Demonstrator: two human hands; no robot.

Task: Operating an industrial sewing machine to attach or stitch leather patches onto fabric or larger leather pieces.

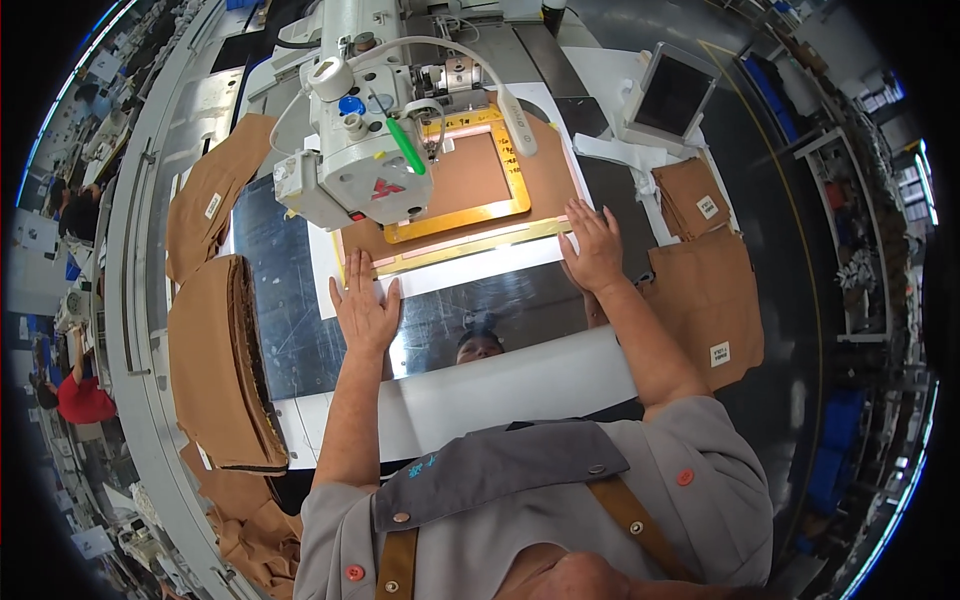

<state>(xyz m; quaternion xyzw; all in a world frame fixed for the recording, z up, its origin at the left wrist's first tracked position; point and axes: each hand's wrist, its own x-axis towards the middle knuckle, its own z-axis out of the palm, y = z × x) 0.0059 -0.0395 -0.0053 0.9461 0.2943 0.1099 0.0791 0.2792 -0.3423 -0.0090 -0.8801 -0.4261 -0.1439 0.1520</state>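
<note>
A white industrial sewing machine head overhangs a white-edged template with brown fabric, a yellow frame and a gold strip along its near side, on a shiny metal plate. My left hand lies open on the template's near left corner, fingertips on the strip and fabric. My right hand lies open at the near right corner, fingertips at the strip's end and the template edge. Neither hand grasps anything visible.
Stacked brown fabric pieces lie at left, more at right. A screen stands at back right. A metal rail runs along the left, a shelf rack stands at far right. A person in red is at far left.
</note>
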